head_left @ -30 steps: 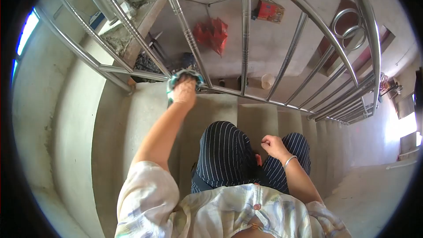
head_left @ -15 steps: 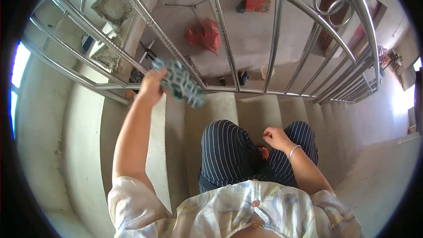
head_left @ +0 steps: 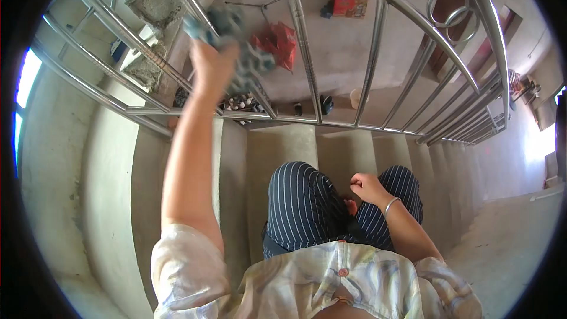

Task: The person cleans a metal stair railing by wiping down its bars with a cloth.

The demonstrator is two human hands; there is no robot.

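Observation:
My left hand is stretched forward to the metal railing and closed on a green-and-white patterned cloth. The cloth lies against an upright bar of the railing, its loose end hanging to the right; both hand and cloth are blurred. My right hand rests by my right knee with its fingers curled in and nothing visible in them. Striped dark trousers cover my bent knees.
Concrete steps run down to the right, below the railing's bottom rail. Beyond the bars are a red plastic bag, a hanging red box, shoes and a pale bucket. A wall stands at the left.
My left hand has moved upward and farther out along the railing with the cloth, which now sits higher on the bar. The right hand has hardly moved.

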